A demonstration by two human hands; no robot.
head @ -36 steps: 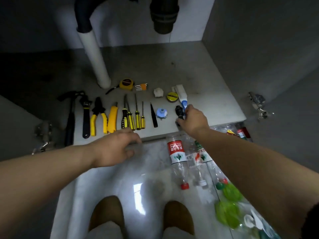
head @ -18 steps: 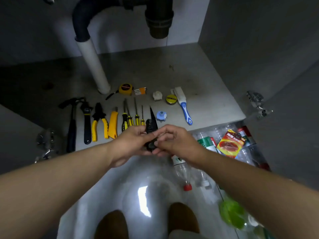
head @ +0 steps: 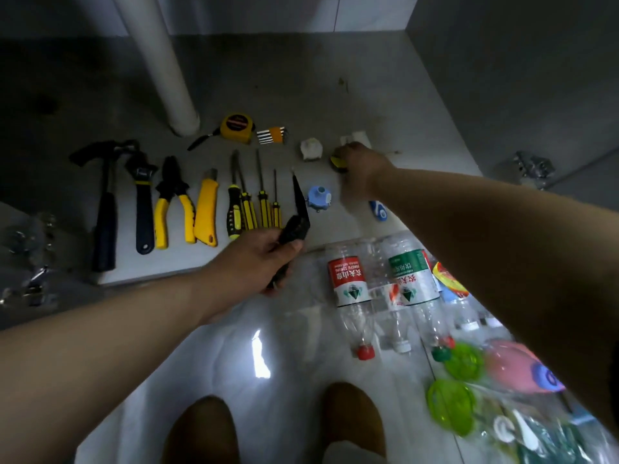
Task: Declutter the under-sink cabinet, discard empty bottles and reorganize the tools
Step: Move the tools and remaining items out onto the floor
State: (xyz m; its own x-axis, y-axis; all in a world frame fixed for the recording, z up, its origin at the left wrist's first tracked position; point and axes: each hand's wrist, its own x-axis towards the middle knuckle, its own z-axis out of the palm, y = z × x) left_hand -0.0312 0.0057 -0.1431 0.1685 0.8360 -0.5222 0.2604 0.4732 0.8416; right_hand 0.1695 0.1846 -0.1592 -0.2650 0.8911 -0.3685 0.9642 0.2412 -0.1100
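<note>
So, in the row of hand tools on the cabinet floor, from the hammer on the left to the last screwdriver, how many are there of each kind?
black hammer: 1
dark adjustable wrench: 1
yellow-handled pliers: 1
yellow utility knife: 1
yellow-and-black screwdrivers: 4
Total: 8

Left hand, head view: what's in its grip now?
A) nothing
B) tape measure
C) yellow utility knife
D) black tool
D: the left hand has its fingers curled round a black tool, while the yellow utility knife and the tape measure lie apart from it.
</note>
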